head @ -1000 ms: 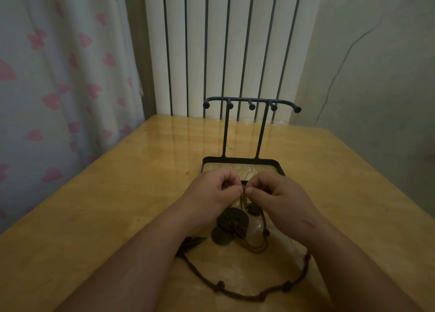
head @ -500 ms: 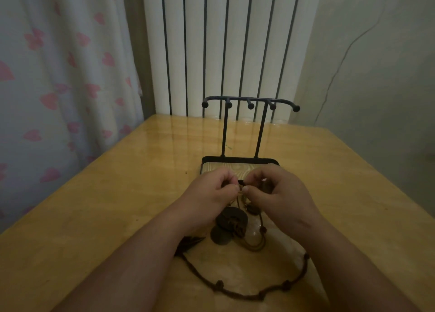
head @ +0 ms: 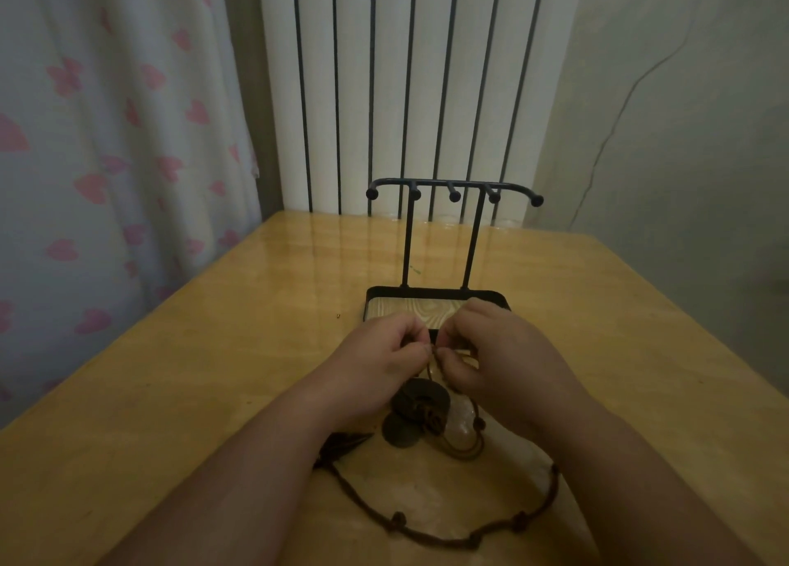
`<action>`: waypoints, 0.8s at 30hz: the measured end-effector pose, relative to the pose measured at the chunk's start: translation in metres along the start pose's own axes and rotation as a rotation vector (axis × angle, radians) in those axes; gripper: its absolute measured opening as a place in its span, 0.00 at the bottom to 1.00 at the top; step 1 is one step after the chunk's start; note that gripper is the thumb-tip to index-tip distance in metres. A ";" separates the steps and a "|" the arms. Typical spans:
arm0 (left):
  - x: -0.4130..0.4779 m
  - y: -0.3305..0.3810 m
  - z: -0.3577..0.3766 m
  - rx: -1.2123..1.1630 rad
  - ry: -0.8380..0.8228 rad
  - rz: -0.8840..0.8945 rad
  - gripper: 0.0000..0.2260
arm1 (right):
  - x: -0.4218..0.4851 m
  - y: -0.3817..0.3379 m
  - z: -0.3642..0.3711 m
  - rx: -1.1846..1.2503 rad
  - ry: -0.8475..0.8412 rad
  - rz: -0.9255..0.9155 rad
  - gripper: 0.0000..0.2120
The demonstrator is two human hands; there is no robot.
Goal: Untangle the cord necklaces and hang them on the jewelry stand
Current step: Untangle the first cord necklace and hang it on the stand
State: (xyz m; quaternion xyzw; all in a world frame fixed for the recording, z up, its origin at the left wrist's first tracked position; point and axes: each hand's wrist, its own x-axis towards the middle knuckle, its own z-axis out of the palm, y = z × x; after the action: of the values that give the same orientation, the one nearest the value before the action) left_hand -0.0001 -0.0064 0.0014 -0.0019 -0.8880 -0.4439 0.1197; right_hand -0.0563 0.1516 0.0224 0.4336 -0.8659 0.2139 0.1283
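Seemingly early in the job, two bare hands worked close together over a wooden bench (head: 192,394). The left hand (head: 382,362) and the right hand (head: 501,352) both had curled fingers, with their thumb tips almost meeting, and each pinched a thin dark cord between them.

Just below the hands, on the side nearer the person, the cord necklaces (head: 420,412) lay on the bench in a clump of loops and dark round pendants (head: 401,431). One long knotted strand (head: 427,538) trailed back in a wide curve between the forearms.

Just beyond the hands stood the jewelry stand (head: 452,186), a black metal frame with a row of ball-tipped pegs above a wood-grain tray. The right hand overlapped the tray's near edge. Every peg was bare, so by my reading nothing had been hung. Separating the strands and hanging each one remained to be done.

Far beyond the hands stood a white radiator (head: 427,74), and to their left hung a curtain (head: 106,138) printed with pink hearts. No brand, label or writing could be read anywhere.
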 end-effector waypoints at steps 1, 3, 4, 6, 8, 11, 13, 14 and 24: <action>0.000 0.000 0.000 0.001 -0.001 -0.002 0.09 | 0.001 0.000 0.000 -0.016 -0.005 -0.014 0.04; 0.000 -0.001 -0.001 0.002 -0.009 -0.005 0.09 | 0.002 -0.002 -0.001 -0.051 -0.015 -0.033 0.06; 0.000 -0.001 -0.001 0.002 -0.014 -0.005 0.09 | 0.002 -0.002 -0.001 -0.066 -0.018 -0.040 0.06; 0.000 -0.002 -0.001 0.002 -0.020 -0.007 0.10 | 0.002 -0.002 0.000 -0.081 -0.026 -0.044 0.06; 0.000 -0.002 -0.002 0.007 -0.027 -0.015 0.10 | 0.002 -0.002 0.000 -0.072 -0.042 -0.037 0.06; 0.000 -0.001 -0.003 0.016 -0.037 -0.028 0.09 | 0.002 -0.002 -0.002 -0.034 -0.071 -0.034 0.01; 0.000 0.000 -0.004 0.025 -0.036 -0.037 0.09 | 0.002 -0.002 -0.002 -0.024 -0.076 -0.034 0.02; -0.001 0.000 -0.004 0.026 -0.034 -0.039 0.09 | 0.002 -0.002 -0.001 -0.026 -0.074 -0.037 0.02; -0.002 0.000 -0.004 -0.164 -0.063 -0.082 0.10 | 0.003 -0.005 0.003 -0.048 -0.028 -0.024 0.02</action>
State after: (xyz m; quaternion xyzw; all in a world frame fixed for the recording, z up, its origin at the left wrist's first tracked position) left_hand 0.0032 -0.0096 0.0033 0.0105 -0.8514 -0.5193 0.0728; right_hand -0.0539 0.1452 0.0223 0.4437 -0.8673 0.1854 0.1288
